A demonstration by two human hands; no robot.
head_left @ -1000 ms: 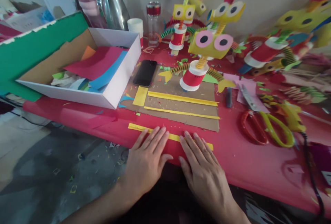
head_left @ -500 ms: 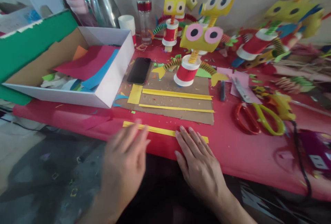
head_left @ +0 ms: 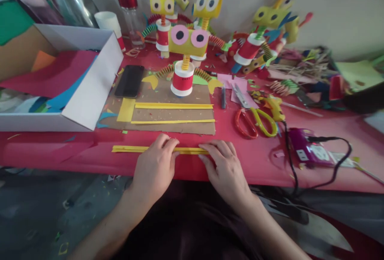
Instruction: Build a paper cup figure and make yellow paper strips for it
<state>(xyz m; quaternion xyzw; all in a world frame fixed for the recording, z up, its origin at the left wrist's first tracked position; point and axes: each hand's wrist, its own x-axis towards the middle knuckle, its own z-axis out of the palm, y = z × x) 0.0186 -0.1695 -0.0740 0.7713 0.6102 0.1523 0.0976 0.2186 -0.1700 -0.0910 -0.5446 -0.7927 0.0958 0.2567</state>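
Note:
A folded yellow paper strip [head_left: 189,151] lies along the front of the red-covered table. My left hand [head_left: 154,168] pinches it near the middle, fingers bent and thumb underneath at the near edge. At its right end, my right hand [head_left: 227,168] closes thumb and fingers on the paper and hides the tip. Just beyond, two more yellow strips, an upper folded one [head_left: 174,106] and a thinner one [head_left: 174,122], rest on a brown cardboard sheet [head_left: 168,129]. A yellow paper rectangle [head_left: 126,110] sits at the sheet's left.
A paper-cup figure [head_left: 182,82] with a yellow head stands on the cardboard; several similar ones are behind. To the left are a phone [head_left: 129,81] and an open white box [head_left: 90,80] of coloured paper. Scissors [head_left: 246,112], a glue gun [head_left: 275,108] and a purple device [head_left: 306,148] lie right.
Both hands were flatter on the strip, the left blurred in motion; now their fingers are bent and pinch it. The strip has shifted left in view, and the camera has turned right.

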